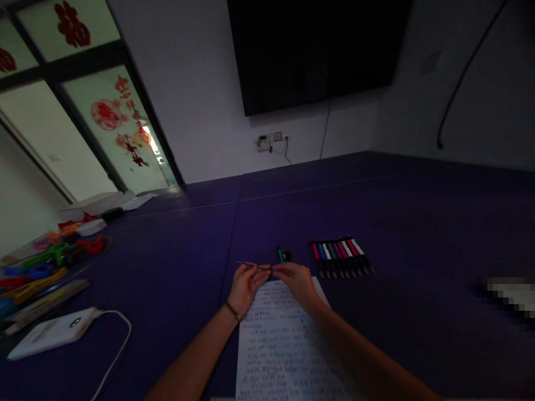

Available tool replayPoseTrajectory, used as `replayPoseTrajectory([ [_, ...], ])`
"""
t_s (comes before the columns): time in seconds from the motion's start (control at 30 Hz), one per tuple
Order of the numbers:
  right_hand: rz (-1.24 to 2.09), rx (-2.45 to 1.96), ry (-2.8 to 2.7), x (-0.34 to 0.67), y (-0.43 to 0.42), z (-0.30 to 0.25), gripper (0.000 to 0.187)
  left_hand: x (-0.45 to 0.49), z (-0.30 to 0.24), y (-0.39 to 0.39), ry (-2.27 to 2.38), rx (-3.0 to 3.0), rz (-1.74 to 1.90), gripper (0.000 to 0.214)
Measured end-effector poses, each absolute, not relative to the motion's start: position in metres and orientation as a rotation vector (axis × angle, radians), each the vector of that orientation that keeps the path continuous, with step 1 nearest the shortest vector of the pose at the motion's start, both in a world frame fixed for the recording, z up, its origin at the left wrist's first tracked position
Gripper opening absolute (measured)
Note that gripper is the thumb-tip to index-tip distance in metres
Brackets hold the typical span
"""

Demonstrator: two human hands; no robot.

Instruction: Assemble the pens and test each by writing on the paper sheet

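Note:
A thin dark pen refill (254, 266) is held up between my two hands, its fine end pointing left past my fingers. My left hand (247, 285) is closed around it in a pinch, and a band circles that wrist. At the refill's right end, the fingertips of my right hand (297, 281) are pinched together on it. Just beyond the hands lie a green pen barrel (280, 255) and a small black piece (288, 256), partly hidden. Under the hands is a handwritten sheet of paper (288, 345).
Several colored pens (340, 257) lie in a row right of my hands. A white power bank (54, 333) with a white cable (125, 340) is at left, near several scissors (48, 255). The purple table (188, 245) reaches the wall below a screen (321, 50).

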State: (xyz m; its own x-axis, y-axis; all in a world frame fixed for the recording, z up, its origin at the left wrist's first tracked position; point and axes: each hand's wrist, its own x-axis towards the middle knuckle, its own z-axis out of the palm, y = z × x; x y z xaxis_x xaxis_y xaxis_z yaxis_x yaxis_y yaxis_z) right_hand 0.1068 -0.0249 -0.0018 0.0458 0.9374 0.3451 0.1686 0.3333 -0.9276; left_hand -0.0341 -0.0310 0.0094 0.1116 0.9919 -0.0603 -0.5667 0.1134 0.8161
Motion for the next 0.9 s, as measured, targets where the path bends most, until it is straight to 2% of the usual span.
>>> replayPoseTrajectory([
  [0.33,0.931,-1.046,-1.325,0.102,-0.027,0.0,0.012,-0.032,0.01,-0.033,0.748,0.8,1.271,0.016],
  [0.57,0.952,-1.027,-1.435,0.099,-0.03,0.0,0.01,-0.036,-0.003,-0.027,0.937,1.134,1.168,0.022],
  [0.8,0.733,-1.162,-1.167,0.113,-0.017,-0.002,0.022,-0.039,0.0,-0.018,1.258,1.943,1.282,0.021],
  [0.9,0.689,-1.187,-1.055,0.122,-0.011,-0.003,0.024,-0.035,0.01,-0.008,1.237,2.568,1.09,0.028],
])
